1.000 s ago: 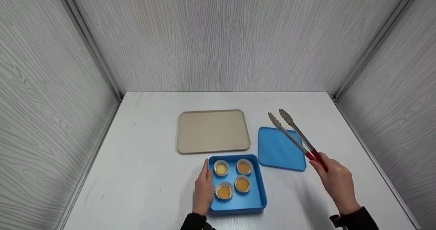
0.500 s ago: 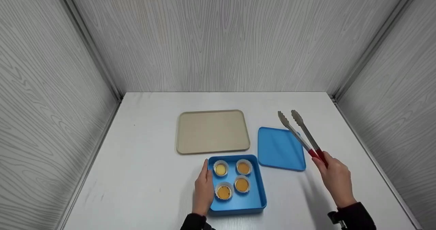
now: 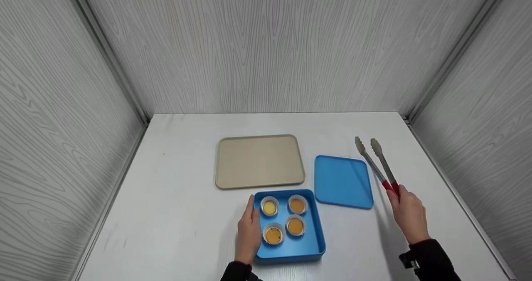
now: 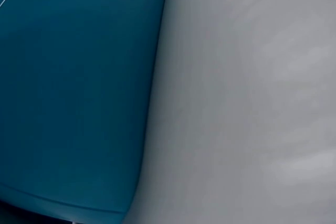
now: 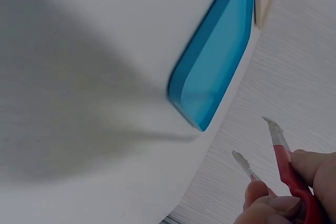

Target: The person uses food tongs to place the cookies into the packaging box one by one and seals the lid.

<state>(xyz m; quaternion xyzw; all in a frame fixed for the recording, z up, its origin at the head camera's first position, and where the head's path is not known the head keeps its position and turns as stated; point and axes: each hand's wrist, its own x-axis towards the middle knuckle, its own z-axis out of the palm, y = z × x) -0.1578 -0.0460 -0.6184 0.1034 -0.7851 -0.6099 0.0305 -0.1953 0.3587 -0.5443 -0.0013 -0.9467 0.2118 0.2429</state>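
My right hand grips the red handles of metal tongs. In the head view the tongs point up and away, their scalloped tips spread apart with nothing between them, just right of a shallow blue lid-like tray. The right wrist view shows fingers around the red handles. My left hand lies along the left wall of a blue box, fingers straight and touching it. Inside the box sit several small cupcakes in pale paper cups, with yellow to orange-brown tops. In the left wrist view only the box's wall shows; the hand is hidden.
A flat beige tray lies behind the blue box. The white table is bounded by a grey wood-grain back wall and side walls. A shadow falls below the right hand.
My right hand has carried the spread tongs to the right, off the blue lid-like tray to its right side. The left hand, box and cupcakes have stayed put.
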